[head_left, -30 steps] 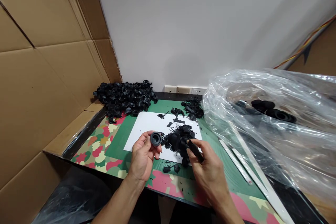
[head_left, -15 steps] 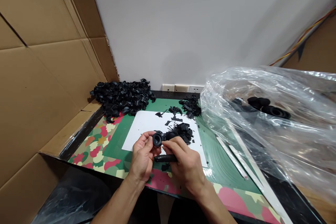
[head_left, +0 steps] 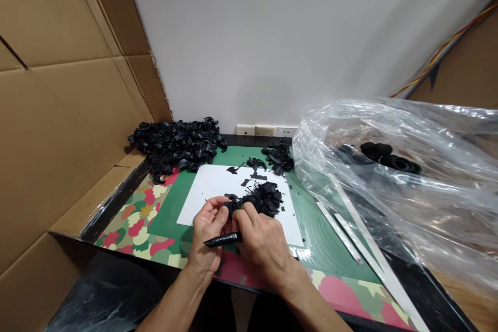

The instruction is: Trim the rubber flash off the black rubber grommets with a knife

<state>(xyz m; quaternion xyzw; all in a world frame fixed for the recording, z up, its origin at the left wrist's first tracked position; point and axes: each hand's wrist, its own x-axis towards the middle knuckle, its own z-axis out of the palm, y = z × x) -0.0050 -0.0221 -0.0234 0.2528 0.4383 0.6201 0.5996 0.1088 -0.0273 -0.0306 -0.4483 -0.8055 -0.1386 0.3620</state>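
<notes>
My left hand [head_left: 208,231] is closed around a small black ribbed rubber part [head_left: 230,208], thumb on its near side. Against that part's right side press the fingertips of my right hand [head_left: 262,238]. This hand grips a slim tool with a black wrapped handle [head_left: 221,240], whose butt sticks out leftward below the part; its working end is hidden by my fingers. Both hands are over the near edge of a white paper sheet [head_left: 210,181]. Just beyond them, a heap of black scraps [head_left: 270,194] lies on the sheet.
Black curled trimmings [head_left: 179,145] form a large pile at the back left, with a smaller pile [head_left: 280,158] at the back right. A clear plastic bag [head_left: 315,140] holding several black rubber parts [head_left: 400,163] is on the right. White strips [head_left: 338,231] lie beside it; cardboard [head_left: 78,114] walls the left.
The rubber part has turned from showing its round opening to showing its ribbed side. My right hand has moved slightly left and closer to it, and the tool handle now tilts lower leftward.
</notes>
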